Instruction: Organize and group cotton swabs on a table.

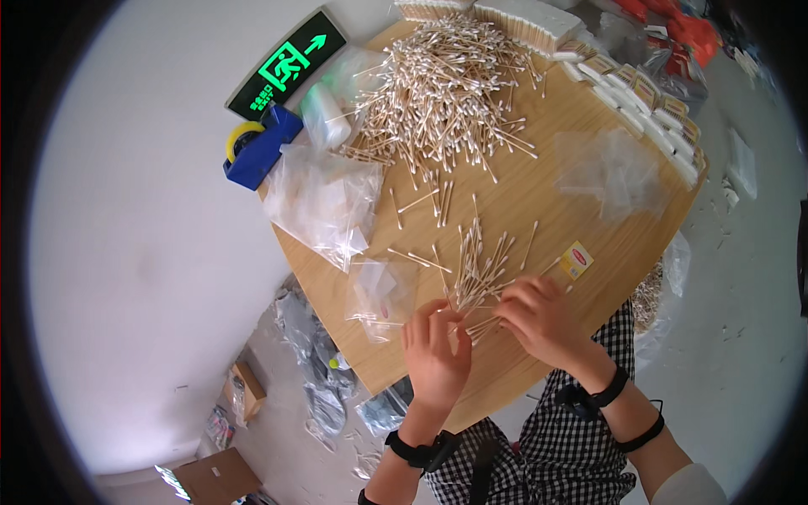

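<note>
A loose bunch of cotton swabs point(475, 273) lies fanned out on the wooden table near its front edge, between my hands. My left hand point(435, 349) is at the bunch's near left side, fingers curled in toward the thumb; whatever is in its fingertips cannot be made out. From the right, my right hand point(543, 321) bends over the bunch with its fingers closed on some swabs. A small yellow and white card point(576, 260) with a red oval lies just beyond my right hand. Left of the bunch rests a small transparent bag point(379, 295) with a pale slip inside.
A big heap of swabs point(446, 88) covers the table's far part. Packed swab bundles point(644, 105) line the far right edge. Plastic bags point(324, 198) and a blue tape dispenser point(263, 147) are at the left, below a green exit sign point(288, 65). Another transparent bag point(614, 172) lies right.
</note>
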The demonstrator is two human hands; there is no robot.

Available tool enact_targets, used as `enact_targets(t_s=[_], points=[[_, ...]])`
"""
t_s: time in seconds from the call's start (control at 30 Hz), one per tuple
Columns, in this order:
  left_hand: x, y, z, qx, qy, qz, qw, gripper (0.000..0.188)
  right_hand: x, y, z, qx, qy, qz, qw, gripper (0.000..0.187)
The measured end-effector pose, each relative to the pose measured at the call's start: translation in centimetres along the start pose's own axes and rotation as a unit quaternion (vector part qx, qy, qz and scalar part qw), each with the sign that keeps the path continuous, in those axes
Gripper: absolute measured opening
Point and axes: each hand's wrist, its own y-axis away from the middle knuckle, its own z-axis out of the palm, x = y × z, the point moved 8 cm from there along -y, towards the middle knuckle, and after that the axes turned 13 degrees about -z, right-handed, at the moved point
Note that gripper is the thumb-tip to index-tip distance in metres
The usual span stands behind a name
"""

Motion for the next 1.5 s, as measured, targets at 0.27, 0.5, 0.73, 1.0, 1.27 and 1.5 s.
enact_targets(t_s=[0.27, 0.5, 0.73, 1.0, 1.27, 1.5], points=[[-2.1, -0.4, 0.6, 0.003, 0.039, -0.086, 0.996, 0.043, 3.9, -0.6, -1.0, -0.013, -0.023, 0.02, 0.999, 0.061], [0.2, -1.8, 4.0, -0.09, 0.121, -0.02, 0.988, 0.051, 3.8, -1.9, -0.7, -0.02, -0.038, -0.003, 0.999, 0.061], [2.2, -0.6, 3.6, -0.085, 0.08, 0.017, 0.993, 0.058, 3.9, -2.6, 0.3, -0.06, 0.006, -0.047, 0.997, 0.052], [1.0, 0.3, 3.4, -0.027, 0.06, 0.033, 0.997, 0.043, 4.4, -2.1, 1.0, -0.069, 0.014, -0.065, 0.995, 0.036], [1.2, 1.1, 2.5, -0.011, 0.103, 0.019, 0.994, 0.033, 4.0, -2.6, 0.9, -0.063, 0.04, -0.08, 0.994, 0.015], [0.2, 1.5, 1.5, -0.006, 0.086, 0.006, 0.996, 0.022, 4.0, -2.8, 1.2, -0.061, 0.048, -0.074, 0.994, 0.019]])
